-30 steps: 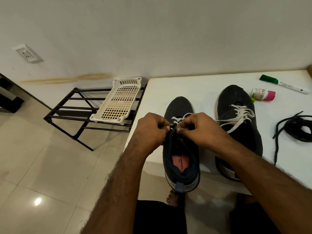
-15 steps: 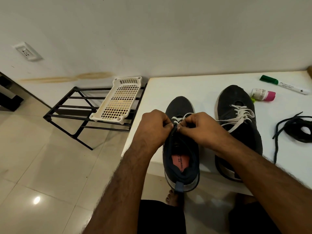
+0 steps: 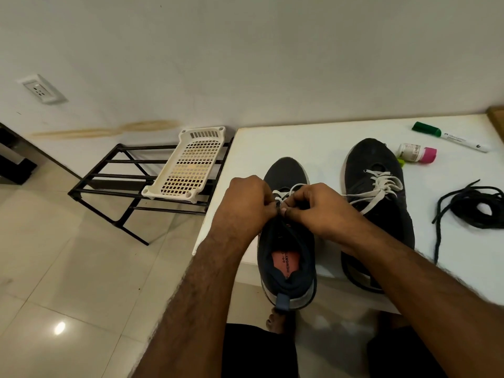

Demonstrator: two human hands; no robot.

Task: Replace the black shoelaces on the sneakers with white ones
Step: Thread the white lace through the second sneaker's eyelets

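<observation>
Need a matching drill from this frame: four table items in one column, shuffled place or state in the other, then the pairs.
Items:
1. black shoelaces
2. green-capped marker
3. right sneaker
4. left sneaker

States:
A. both hands working at its eyelets
B. loose pile at the table's right edge
C. already laced white, untouched
D. lying near the far right corner

Pairs: 1-B, 2-D, 3-C, 4-A

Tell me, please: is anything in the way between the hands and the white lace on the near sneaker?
Nothing visible is. The left hand and the right hand are already at the white lace over the tongue of the near sneaker. Their fingertips hide the exact pinch.
</observation>
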